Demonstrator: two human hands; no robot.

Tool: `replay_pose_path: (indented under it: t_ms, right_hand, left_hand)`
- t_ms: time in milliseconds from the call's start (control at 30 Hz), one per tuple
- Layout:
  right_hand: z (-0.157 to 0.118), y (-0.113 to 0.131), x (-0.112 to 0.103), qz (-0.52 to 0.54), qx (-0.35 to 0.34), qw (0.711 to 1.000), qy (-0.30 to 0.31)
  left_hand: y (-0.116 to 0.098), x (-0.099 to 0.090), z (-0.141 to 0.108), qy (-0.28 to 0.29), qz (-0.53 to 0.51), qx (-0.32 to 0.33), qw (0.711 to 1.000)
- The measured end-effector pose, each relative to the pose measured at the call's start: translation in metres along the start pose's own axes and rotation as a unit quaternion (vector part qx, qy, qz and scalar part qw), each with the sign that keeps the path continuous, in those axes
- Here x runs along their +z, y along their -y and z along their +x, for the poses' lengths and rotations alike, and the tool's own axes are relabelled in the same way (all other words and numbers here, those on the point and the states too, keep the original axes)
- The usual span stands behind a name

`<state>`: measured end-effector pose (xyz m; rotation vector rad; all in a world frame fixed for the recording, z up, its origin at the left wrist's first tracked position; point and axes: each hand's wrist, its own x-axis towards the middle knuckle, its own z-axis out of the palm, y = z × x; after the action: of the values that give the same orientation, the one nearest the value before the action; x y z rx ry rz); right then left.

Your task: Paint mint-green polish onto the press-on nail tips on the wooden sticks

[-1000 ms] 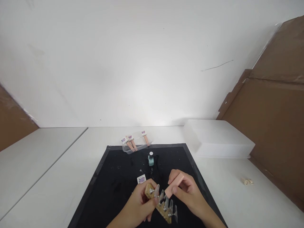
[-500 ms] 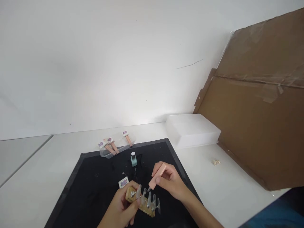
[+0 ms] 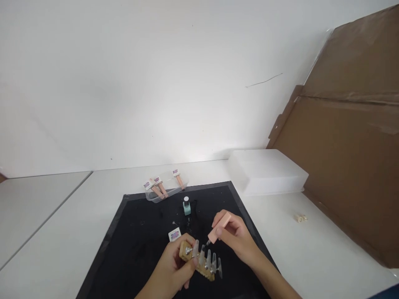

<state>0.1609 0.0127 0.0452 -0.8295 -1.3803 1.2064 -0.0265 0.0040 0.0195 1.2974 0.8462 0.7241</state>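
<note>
My left hand (image 3: 174, 265) grips a wooden block (image 3: 204, 272) that carries several clear nail tips (image 3: 208, 259) standing in a row on silvery mounts. Closed around a pink brush handle (image 3: 220, 227) is my right hand (image 3: 238, 238); the small brush end points down to the left, close to the second tip from the left. Whether the bristles touch the tip is too small to tell. A white square piece with a purple print (image 3: 175, 234) shows just behind my left hand, its lower part hidden. Beyond the hands stands a teal bottle with a dark neck and white top (image 3: 187, 207).
A black mat (image 3: 140, 232) lies on the white table (image 3: 62, 224). At its back edge, a clear tray (image 3: 170, 192) holds several pink handles with printed white ends. Right are a white box (image 3: 271, 172), small cream pieces (image 3: 300, 218) and a tall cardboard sheet (image 3: 349, 166).
The camera view has shifted, so most things appear farther right. The brush tip has come nearer the second clear tip. Both hands keep their holds.
</note>
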Motion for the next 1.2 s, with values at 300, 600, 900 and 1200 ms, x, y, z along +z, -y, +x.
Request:
replay_pose_path:
  t_ms: [300, 600, 900, 1200]
  right_hand:
    - [-0.0016, 0.0010, 0.0024, -0.051, -0.002, 0.998, 0.023]
    - [-0.0008, 0.0004, -0.0004, -0.017, 0.003, 1.000, 0.012]
    - [-0.0015, 0.0022, 0.0020, -0.068, -0.003, 0.997, 0.043]
    - [0.0028, -0.0005, 0.0000, -0.021, 0.034, 0.999, -0.006]
  left_hand:
    - [-0.0010, 0.0001, -0.0023, -0.002, -0.011, 0.010, 1.000]
    - [-0.0016, -0.0006, -0.0006, 0.000, -0.004, 0.005, 1.000]
    - [-0.0053, 0.0006, 0.0009, 0.000, 0.005, 0.005, 1.000]
    - [-0.0055, 0.0004, -0.0015, -0.003, -0.007, 0.005, 1.000]
